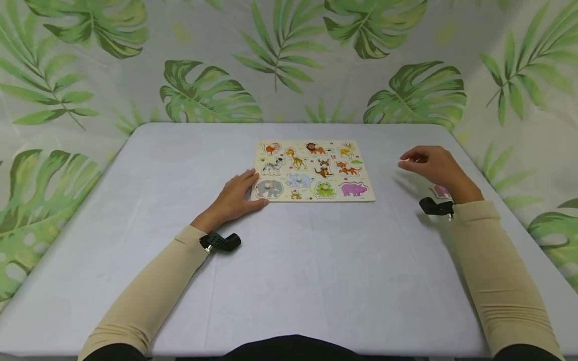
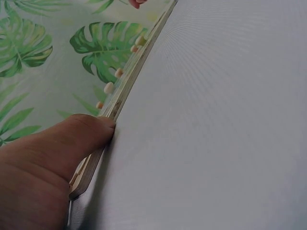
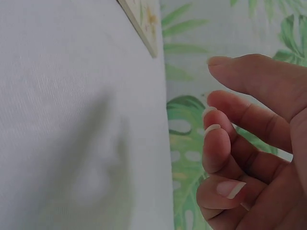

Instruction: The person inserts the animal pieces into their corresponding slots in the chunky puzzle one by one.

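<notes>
A wooden animal puzzle board [image 1: 289, 196] lies flat on the white-covered table, with pictures of an elephant [image 1: 269, 189], a frog, a purple hippo [image 1: 353, 189] and several other animals. At its near left corner rests my left hand [image 1: 232, 198], fingers extended along the left side and thumb against the front edge. In the left wrist view the thumb [image 2: 91, 132] presses that edge, and small knobs [image 2: 109, 87] stand up from the board. Right of the board my right hand [image 1: 429, 163] hovers with loosely bent fingers and nothing between them. A pinkish-purple piece [image 1: 440, 191] lies beside the right wrist, which partly hides it.
A white cloth covers the table [image 1: 316, 276]. Behind and beside it hangs a leaf-patterned fabric [image 1: 289, 60]. Black wrist cameras sit on the left wrist [image 1: 221, 242] and the right wrist [image 1: 435, 206], both low over the cloth.
</notes>
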`<move>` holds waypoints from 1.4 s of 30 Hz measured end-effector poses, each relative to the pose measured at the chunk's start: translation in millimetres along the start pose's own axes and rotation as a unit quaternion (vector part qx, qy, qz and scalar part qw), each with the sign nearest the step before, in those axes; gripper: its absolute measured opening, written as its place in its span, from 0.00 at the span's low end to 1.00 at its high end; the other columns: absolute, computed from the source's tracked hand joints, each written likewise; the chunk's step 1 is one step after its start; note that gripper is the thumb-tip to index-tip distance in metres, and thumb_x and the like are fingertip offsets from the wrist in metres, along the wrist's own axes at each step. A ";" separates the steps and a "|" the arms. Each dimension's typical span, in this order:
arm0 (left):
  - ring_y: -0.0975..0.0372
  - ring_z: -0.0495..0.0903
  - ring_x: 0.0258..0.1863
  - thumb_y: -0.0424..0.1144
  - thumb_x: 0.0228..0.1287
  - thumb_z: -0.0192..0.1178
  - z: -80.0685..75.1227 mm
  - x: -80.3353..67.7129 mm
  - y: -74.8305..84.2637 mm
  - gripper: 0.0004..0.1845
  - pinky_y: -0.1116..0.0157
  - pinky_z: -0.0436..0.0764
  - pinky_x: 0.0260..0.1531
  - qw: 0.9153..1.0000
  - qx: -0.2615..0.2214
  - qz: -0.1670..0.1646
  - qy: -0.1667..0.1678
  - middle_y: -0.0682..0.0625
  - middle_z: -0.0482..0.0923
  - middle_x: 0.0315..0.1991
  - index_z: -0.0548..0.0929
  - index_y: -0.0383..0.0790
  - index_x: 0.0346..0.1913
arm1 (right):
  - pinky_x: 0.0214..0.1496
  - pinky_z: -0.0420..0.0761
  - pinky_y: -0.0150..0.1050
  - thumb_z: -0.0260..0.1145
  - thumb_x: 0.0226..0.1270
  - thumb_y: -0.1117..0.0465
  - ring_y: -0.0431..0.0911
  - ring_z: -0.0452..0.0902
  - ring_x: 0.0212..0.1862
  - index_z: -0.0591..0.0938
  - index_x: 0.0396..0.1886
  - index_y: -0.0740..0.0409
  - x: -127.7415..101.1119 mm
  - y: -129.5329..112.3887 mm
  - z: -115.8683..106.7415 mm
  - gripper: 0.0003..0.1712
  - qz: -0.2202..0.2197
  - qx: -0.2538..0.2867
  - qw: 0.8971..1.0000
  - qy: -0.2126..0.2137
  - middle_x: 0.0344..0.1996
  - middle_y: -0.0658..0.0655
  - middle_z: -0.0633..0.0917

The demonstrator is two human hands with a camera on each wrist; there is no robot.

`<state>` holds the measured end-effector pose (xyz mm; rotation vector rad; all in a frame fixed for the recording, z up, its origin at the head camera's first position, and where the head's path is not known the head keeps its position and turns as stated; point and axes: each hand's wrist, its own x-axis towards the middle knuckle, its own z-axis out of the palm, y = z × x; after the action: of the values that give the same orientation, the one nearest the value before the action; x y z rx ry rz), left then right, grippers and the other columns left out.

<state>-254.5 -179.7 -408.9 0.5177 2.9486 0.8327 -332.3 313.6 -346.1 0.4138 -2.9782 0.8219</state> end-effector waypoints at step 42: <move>0.51 0.47 0.75 0.56 0.60 0.63 -1.1 -0.5 1.3 0.46 0.52 0.45 0.73 1.000 -0.003 -0.003 0.000 0.43 0.50 0.76 0.59 0.34 0.73 | 0.33 0.75 0.34 0.63 0.64 0.38 0.44 0.71 0.38 0.81 0.53 0.62 -46.9 65.9 -33.2 0.33 0.078 0.004 0.997 -0.017 0.42 0.60 0.81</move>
<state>-253.7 -179.3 -407.2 0.5088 2.9452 0.8398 -305.7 396.4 -354.9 0.1998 -3.0720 0.8462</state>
